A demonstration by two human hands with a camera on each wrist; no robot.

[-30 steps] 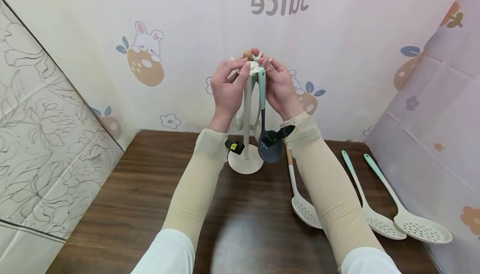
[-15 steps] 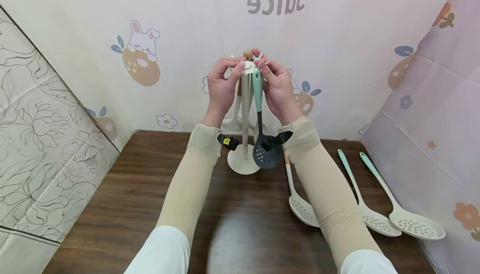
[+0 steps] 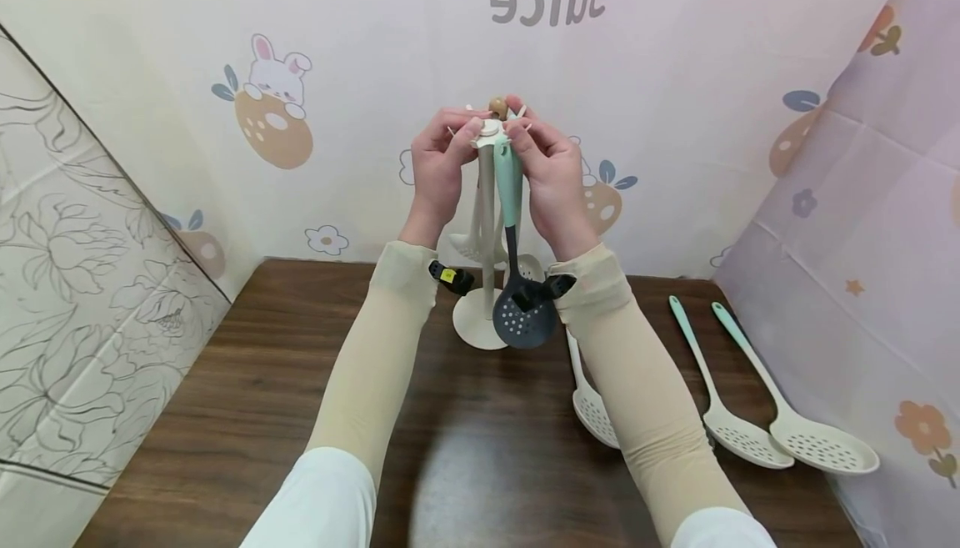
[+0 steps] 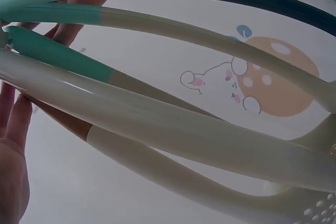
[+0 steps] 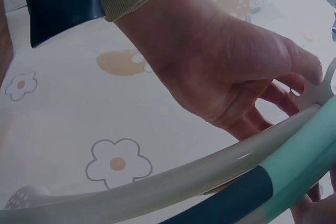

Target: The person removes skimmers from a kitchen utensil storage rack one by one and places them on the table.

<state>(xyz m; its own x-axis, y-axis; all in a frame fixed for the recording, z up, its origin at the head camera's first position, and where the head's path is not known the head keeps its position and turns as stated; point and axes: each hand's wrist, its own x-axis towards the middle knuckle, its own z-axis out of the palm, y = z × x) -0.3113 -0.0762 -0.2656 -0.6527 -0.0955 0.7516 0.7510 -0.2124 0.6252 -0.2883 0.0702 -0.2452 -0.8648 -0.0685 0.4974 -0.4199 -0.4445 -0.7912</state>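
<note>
A white utensil stand (image 3: 487, 231) stands upright on the table, with a round base and a hooked top. My left hand (image 3: 437, 173) pinches the left edge of that top between thumb and fingers. On the opposite side, my right hand (image 3: 557, 185) pinches it too; its thumb presses the hooked top (image 5: 314, 94) in the right wrist view. A dark slotted skimmer (image 3: 523, 319) with a mint handle hangs in front of the pole. Behind it hang further pale utensils, including a mint-handled one (image 4: 157, 25) and a wooden-handled one (image 4: 142, 161), partly hidden.
Right of the stand, a white slotted turner (image 3: 595, 414) lies partly under my right forearm. Two mint-handled slotted utensils, one nearer (image 3: 746, 438) and one farther right (image 3: 823, 446), lie at the table's right side. A printed curtain (image 3: 360, 47) closes off the back.
The hooked top has turned, swinging the dark skimmer leftward and nearer to the front of the pole. Both hands keep their hold on the top. The head view has shifted slightly.
</note>
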